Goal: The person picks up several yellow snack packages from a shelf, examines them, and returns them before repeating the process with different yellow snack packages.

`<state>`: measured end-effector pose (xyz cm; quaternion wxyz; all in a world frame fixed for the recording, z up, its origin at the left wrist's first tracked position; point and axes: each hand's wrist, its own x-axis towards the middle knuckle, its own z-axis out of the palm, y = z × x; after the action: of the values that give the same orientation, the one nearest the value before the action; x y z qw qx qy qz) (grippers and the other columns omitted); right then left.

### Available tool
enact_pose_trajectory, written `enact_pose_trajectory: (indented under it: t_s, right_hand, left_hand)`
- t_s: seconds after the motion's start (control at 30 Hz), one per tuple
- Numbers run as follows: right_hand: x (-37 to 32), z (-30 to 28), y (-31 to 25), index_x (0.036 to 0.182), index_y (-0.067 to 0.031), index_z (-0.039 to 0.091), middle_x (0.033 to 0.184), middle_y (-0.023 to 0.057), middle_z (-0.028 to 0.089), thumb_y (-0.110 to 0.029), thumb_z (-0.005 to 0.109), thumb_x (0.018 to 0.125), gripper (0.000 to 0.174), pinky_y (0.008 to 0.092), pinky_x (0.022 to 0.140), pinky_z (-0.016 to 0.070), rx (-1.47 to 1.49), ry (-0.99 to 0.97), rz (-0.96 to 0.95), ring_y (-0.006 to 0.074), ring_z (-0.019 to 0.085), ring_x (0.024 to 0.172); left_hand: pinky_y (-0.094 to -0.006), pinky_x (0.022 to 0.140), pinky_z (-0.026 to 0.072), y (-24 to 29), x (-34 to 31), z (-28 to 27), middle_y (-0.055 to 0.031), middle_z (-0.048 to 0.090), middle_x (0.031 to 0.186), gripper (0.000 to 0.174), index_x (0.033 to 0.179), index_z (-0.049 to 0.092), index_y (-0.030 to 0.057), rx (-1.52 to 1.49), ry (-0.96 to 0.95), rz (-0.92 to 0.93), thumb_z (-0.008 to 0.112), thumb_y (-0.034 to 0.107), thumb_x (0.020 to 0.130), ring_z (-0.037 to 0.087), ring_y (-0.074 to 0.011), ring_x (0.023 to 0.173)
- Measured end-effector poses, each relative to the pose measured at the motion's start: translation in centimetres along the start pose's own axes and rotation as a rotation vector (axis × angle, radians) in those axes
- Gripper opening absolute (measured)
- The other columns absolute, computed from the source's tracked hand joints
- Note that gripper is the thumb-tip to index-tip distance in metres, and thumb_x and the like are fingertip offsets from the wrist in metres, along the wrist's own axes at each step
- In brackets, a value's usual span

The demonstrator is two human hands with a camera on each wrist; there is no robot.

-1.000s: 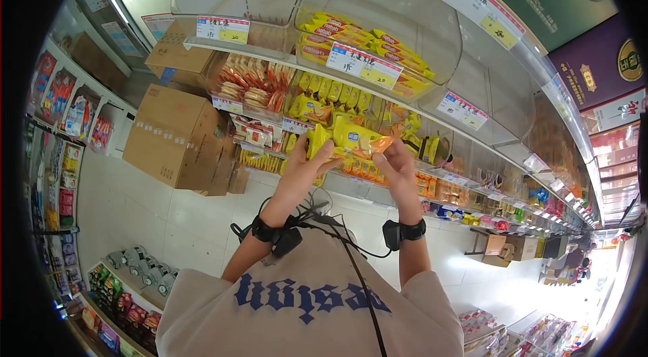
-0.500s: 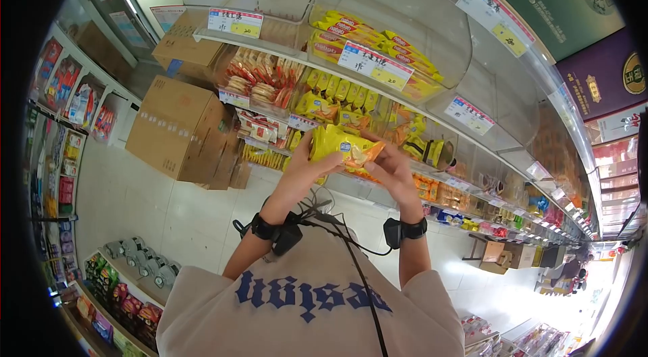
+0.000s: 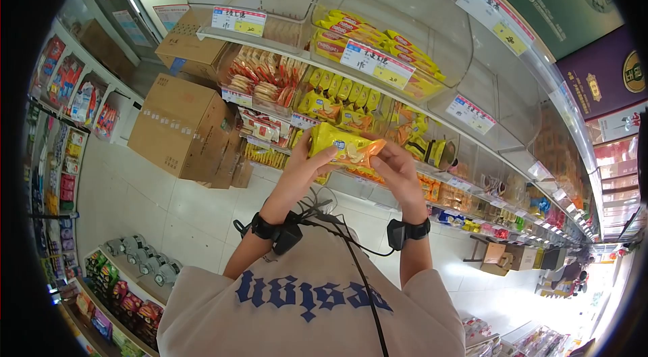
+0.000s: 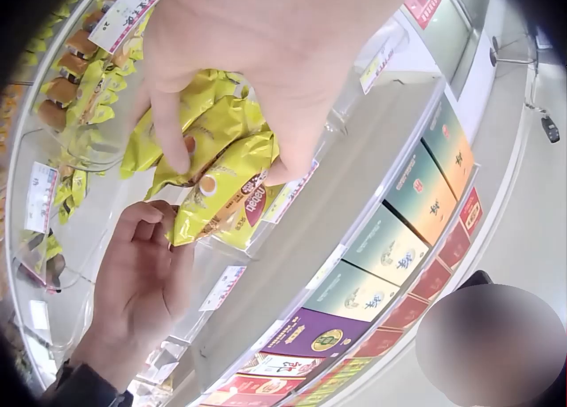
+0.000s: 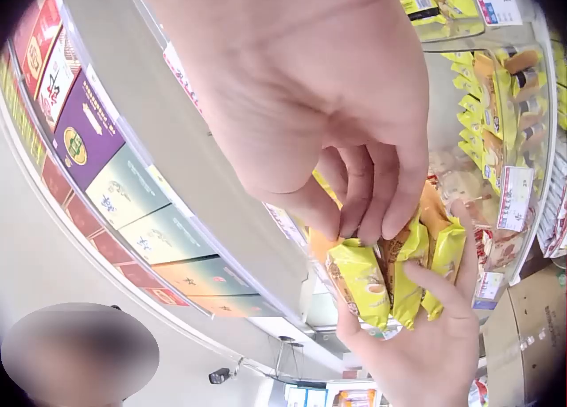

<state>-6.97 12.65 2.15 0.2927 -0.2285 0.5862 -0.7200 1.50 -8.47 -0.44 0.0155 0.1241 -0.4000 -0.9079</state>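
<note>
Both hands hold a small bunch of yellow-and-orange wrapped snack packets [image 3: 341, 144] before the shelves in the head view. The left hand [image 3: 302, 162] grips their left end, thumb across the front. At the orange right end, the right hand [image 3: 398, 169] pinches them, its thumb near the lower corner. In the left wrist view the packets [image 4: 226, 181] lie side by side between the left thumb and fingers. The right wrist view shows the crimped ends of the packets [image 5: 359, 279] below the curled right fingers [image 5: 385, 190], with the left hand [image 5: 421, 345] around them from underneath.
Clear shelf bins hold similar yellow packets [image 3: 320, 106], red-and-white packets [image 3: 264, 77] and, above, more yellow packs [image 3: 405, 56]. Price tags [image 3: 378, 63] line the shelf edges. Cardboard boxes [image 3: 179, 127] stand at the left. Black cables [image 3: 351, 249] hang between the wrist cameras.
The hands have drawn closer together and gathered the packets into a tighter bunch. The right hand has shifted its hold at the orange end, and the shelves sit slightly further right in view.
</note>
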Motion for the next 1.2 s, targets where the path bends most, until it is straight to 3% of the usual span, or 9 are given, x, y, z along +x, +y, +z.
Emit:
enact_pose_trajectory:
  t_s: [0.33, 0.43, 0.53, 0.63, 0.73, 0.83, 0.97, 1.03, 1.2]
  right_hand:
    - [-0.7, -0.7, 0.8, 0.137, 0.0016, 0.055, 0.11, 0.0036, 0.069, 0.001, 0.062, 0.097, 0.041, 0.0278, 0.09, 0.0514, -0.148, 0.073, -0.029, 0.0105, 0.064, 0.099]
    - [-1.0, -0.9, 0.8, 0.137, 0.0013, 0.055, 0.116, 0.0078, 0.068, 0.0, 0.065, 0.094, 0.045, 0.0315, 0.095, 0.0505, -0.315, 0.115, -0.054, 0.0142, 0.064, 0.104]
    - [-0.9, -0.2, -0.5, 0.141, -0.0015, 0.054, 0.128, 0.0126, 0.065, -0.007, 0.074, 0.088, 0.056, 0.036, 0.103, 0.0469, -0.524, 0.186, -0.247, 0.0201, 0.061, 0.118]
    - [-0.7, 0.2, -2.7, 0.143, -0.0033, 0.053, 0.147, 0.0139, 0.053, -0.022, 0.081, 0.082, 0.07, 0.0389, 0.114, 0.035, -0.731, -0.056, -0.264, 0.0257, 0.046, 0.138]
    - [0.0, 0.0, -2.3, 0.141, -0.0065, 0.057, 0.144, 0.0135, 0.055, -0.022, 0.085, 0.08, 0.07, 0.0398, 0.11, 0.0423, -0.616, -0.268, -0.14, 0.0276, 0.052, 0.135]
    - [-0.3, 1.5, -2.6, 0.139, -0.0054, 0.059, 0.145, 0.014, 0.055, -0.025, 0.086, 0.079, 0.068, 0.04, 0.109, 0.0442, -0.472, -0.241, 0.0, 0.0276, 0.053, 0.133]
    - [0.1, 1.7, -1.0, 0.138, -0.0059, 0.06, 0.144, 0.0133, 0.056, -0.031, 0.084, 0.08, 0.068, 0.039, 0.104, 0.0458, -0.464, -0.253, -0.004, 0.0258, 0.054, 0.131]
    - [0.3, 2.1, -1.0, 0.139, -0.0068, 0.06, 0.146, 0.0127, 0.056, -0.037, 0.081, 0.08, 0.069, 0.0377, 0.104, 0.0445, -0.514, -0.252, 0.026, 0.0249, 0.054, 0.13]
    - [0.9, 3.2, 0.9, 0.136, -0.0047, 0.061, 0.139, 0.0114, 0.059, -0.031, 0.078, 0.087, 0.058, 0.0376, 0.099, 0.0471, -0.485, -0.158, 0.014, 0.023, 0.057, 0.124]
  left_hand:
    - [-0.0281, 0.088, 0.0556, -1.0, 0.3, -0.8, -0.0123, 0.058, 0.129, 0.076, 0.144, 0.042, -0.0007, 0.267, 0.009, 0.116, 0.083, 0.022, 0.085, 0.062, -0.0177, 0.112]
    - [-0.0282, 0.091, 0.0524, -0.8, 0.1, -0.5, -0.0105, 0.058, 0.128, 0.077, 0.145, 0.043, 0.002, 0.239, 0.016, 0.08, 0.083, 0.021, 0.083, 0.06, -0.0172, 0.113]
    - [-0.0294, 0.096, 0.0486, 0.8, -0.8, 0.0, -0.01, 0.057, 0.128, 0.078, 0.146, 0.042, 0.0029, 0.35, -0.036, 0.08, 0.083, 0.019, 0.081, 0.057, -0.0174, 0.117]
    - [-0.0314, 0.104, 0.0436, 1.1, -1.2, -0.3, -0.0103, 0.054, 0.134, 0.085, 0.149, 0.039, 0.0025, 0.44, -0.168, 0.082, 0.084, 0.022, 0.079, 0.054, -0.0187, 0.124]
    - [-0.0325, 0.109, 0.04, 1.3, -1.4, -0.9, -0.011, 0.052, 0.138, 0.092, 0.151, 0.037, 0.0022, 0.427, -0.303, 0.048, 0.085, 0.026, 0.076, 0.051, -0.0197, 0.129]
    - [-0.0333, 0.111, 0.0378, 2.0, -1.7, -1.7, -0.012, 0.049, 0.142, 0.095, 0.152, 0.035, 0.0024, 0.447, -0.352, 0.022, 0.085, 0.028, 0.075, 0.048, -0.0204, 0.133]
    - [-0.0343, 0.114, 0.0351, 2.3, -2.2, -2.5, -0.0135, 0.045, 0.146, 0.098, 0.154, 0.03, 0.0025, 0.437, -0.37, -0.062, 0.084, 0.028, 0.076, 0.044, -0.0216, 0.137]
    - [-0.0344, 0.114, 0.0349, 1.7, -2.4, -3.2, -0.0138, 0.045, 0.146, 0.098, 0.154, 0.029, 0.0027, 0.409, -0.349, -0.042, 0.084, 0.029, 0.077, 0.044, -0.022, 0.137]
    - [-0.0343, 0.111, 0.0374, 1.4, -2.9, -3.7, -0.0157, 0.048, 0.142, 0.093, 0.152, 0.029, 0.0004, 0.403, -0.119, -0.031, 0.083, 0.029, 0.082, 0.048, -0.0216, 0.132]
